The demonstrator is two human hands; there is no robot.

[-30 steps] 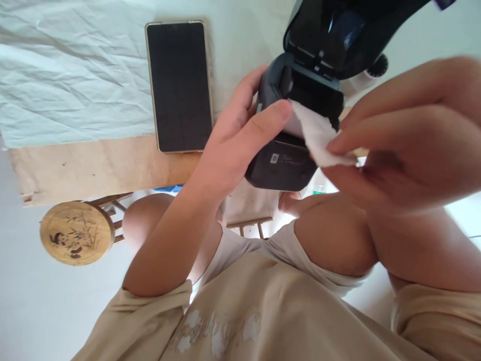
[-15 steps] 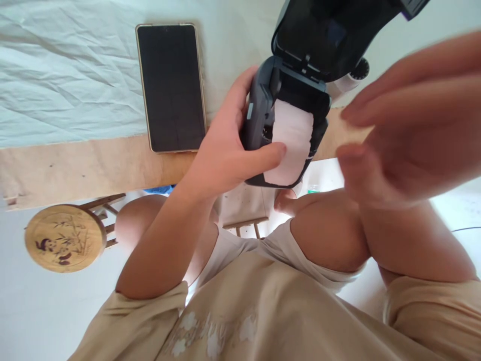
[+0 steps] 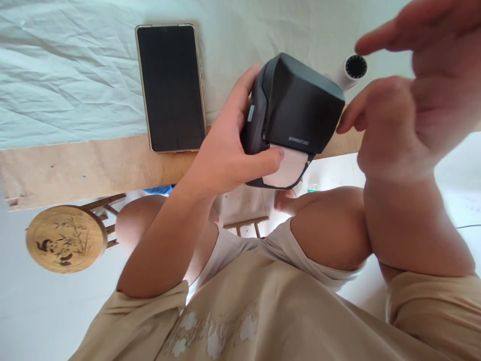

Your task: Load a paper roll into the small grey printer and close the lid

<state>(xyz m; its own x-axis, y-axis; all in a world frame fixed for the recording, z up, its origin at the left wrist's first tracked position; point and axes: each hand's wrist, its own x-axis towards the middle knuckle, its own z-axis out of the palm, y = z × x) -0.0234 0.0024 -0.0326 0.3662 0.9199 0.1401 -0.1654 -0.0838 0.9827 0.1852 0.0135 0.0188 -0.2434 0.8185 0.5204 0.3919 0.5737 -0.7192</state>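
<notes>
My left hand point(image 3: 229, 150) grips a small dark label printer point(image 3: 295, 108) at the table's near edge, thumb pressed on the white paper strip point(image 3: 287, 170) that sticks out under its lid. The printer's lid is down. My right hand point(image 3: 409, 95) hovers just right of the printer with fingers spread and nothing in it. A white paper roll point(image 3: 352, 69) lies on the table behind the printer.
A black phone point(image 3: 171, 85) lies face up to the left on a wrinkled white cloth point(image 3: 67, 80) over the wooden table point(image 3: 86, 165). A round wooden stool point(image 3: 65, 239) stands on the floor at the lower left. My knees are below the table edge.
The printer's lid went from open to shut. My right hand let go of the paper strip and rose up and away to the right. The left thumb stayed on the paper.
</notes>
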